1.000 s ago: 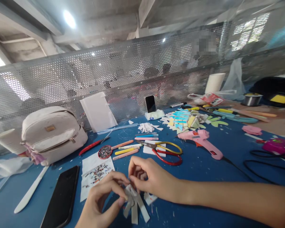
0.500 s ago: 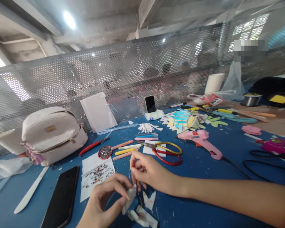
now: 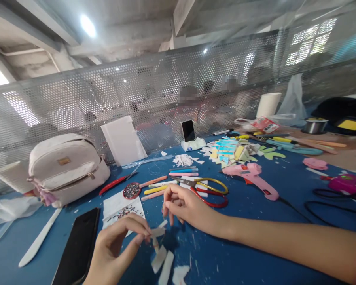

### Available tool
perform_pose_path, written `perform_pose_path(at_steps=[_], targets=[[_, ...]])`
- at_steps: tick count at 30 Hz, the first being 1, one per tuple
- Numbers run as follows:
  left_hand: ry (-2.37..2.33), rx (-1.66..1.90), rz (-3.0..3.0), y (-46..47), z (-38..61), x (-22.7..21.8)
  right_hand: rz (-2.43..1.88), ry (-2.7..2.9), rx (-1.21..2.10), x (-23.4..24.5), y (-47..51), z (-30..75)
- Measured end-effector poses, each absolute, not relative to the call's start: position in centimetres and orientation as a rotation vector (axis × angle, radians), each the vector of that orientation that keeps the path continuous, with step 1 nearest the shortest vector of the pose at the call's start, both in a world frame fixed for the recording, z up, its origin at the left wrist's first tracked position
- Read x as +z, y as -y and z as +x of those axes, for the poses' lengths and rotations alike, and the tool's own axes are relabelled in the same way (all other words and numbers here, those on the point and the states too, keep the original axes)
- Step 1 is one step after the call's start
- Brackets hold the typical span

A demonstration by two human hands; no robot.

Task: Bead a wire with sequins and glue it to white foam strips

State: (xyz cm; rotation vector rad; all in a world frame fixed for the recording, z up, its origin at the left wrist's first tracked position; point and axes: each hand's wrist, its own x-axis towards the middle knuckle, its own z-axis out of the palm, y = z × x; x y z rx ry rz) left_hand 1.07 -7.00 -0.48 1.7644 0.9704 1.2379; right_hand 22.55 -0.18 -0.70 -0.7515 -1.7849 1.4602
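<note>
My left hand [image 3: 118, 245], at the lower middle, pinches a small white cut piece [image 3: 158, 232] between thumb and fingertips. Below the pinch more white scraps [image 3: 166, 269] show; whether they hang together or lie on the table I cannot tell. My right hand [image 3: 180, 204] is a little to the right and farther off, its fingers curled and thumb close to the index finger. Anything between those fingertips is too small or hidden to make out. Just behind it lie scissors [image 3: 210, 188] with one yellow and one red handle, and several markers [image 3: 157, 190].
Left are a phone [image 3: 77, 245], a white plastic knife [image 3: 40, 237], a pale backpack [image 3: 67, 170], and paper with tiny beads [image 3: 124, 213]. A pink glue gun [image 3: 250, 176] with a cord lies right. Behind are red-handled pliers [image 3: 114, 185], cut pieces [image 3: 231, 150] and a perforated screen [image 3: 160, 95].
My left hand has drawn slightly left with the white piece, away from my right hand. The pieces below have shifted and turned. My right hand has barely moved.
</note>
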Motion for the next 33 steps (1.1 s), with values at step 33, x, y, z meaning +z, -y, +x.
perform_pose_path(at_steps=[33], targets=[[-0.862,1.326,1.362,7.4,4.4,8.0,-0.511,1.652,1.581,7.5,2.2,22.9]])
